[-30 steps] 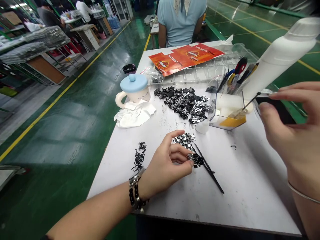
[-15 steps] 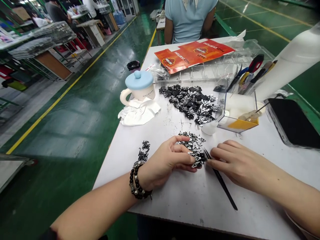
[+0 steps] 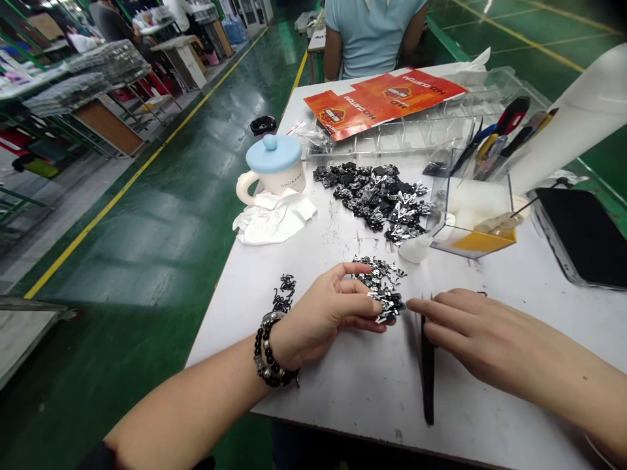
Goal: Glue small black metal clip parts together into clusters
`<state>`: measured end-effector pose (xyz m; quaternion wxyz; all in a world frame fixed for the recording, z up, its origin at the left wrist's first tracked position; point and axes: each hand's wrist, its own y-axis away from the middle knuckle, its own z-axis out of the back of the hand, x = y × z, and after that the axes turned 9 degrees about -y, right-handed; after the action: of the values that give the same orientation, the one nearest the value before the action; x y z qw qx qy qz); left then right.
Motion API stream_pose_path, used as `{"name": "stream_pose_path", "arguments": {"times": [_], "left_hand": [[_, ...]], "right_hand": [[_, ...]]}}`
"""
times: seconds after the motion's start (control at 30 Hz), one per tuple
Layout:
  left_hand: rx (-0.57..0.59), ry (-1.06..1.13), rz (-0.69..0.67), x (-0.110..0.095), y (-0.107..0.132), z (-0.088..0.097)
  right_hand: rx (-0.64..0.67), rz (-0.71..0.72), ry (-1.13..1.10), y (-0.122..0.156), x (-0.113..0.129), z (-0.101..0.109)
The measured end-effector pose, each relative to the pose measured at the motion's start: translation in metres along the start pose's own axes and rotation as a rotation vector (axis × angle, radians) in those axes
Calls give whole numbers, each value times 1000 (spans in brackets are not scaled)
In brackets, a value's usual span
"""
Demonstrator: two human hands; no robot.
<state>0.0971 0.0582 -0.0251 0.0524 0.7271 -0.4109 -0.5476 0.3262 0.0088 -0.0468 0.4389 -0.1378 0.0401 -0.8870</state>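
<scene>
Between thumb and fingers, my left hand (image 3: pixel 323 316) pinches a small black-and-silver metal part (image 3: pixel 390 305). My right hand (image 3: pixel 482 333) holds black tweezers (image 3: pixel 428 378), tucked under its fingers with the long end toward the table's front edge. Its index fingertip points at the part's right side; whether it touches cannot be made out. Just behind the held part lies a pile of tiny silver pieces (image 3: pixel 389 271). Small black curved pieces (image 3: pixel 283 297) are spread left of my left wrist. A bigger heap of black-and-silver parts (image 3: pixel 375 192) sits farther back.
A mug with a blue lid (image 3: pixel 274 160) stands at the left beside crumpled white tissue (image 3: pixel 277 219). To the right are a clear tool holder (image 3: pixel 470 245), a small white cup (image 3: pixel 415 249) and a phone (image 3: pixel 585 228). Red-orange printed sheets (image 3: pixel 382 101) rest on clear trays (image 3: pixel 386 140). A person (image 3: pixel 369 39) sits ahead.
My right hand has shifted slightly right, and the tweezers have swung from slanting to nearly straight toward me, their tips moving off the part. My left hand keeps its pinch.
</scene>
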Motion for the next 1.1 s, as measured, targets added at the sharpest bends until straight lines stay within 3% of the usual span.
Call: {"name": "stream_pose_path", "arguments": {"times": [0.17,0.33,0.4,0.53,0.73,1.1], "left_hand": [[-35,-10,7,-2,0,0],[-68,-60,0,-2,2,-3],[-86,-83,-7,-1,2,-5],[-106,-110,-32,2,3,-8],[-103,-102,-48,4,3,-9],[-88,-114,-46,6,2,-8]], "right_hand": [[-128,-25,-257,4,-9,17],[-695,-417,-823,-1,-11,29],[-779,-531,-1008,-6,-7,27],[-738,-530,-1077,-15,3,18],[-596,-577,-934,-20,16,15],[-549,-581,-1258,-24,16,6]]}}
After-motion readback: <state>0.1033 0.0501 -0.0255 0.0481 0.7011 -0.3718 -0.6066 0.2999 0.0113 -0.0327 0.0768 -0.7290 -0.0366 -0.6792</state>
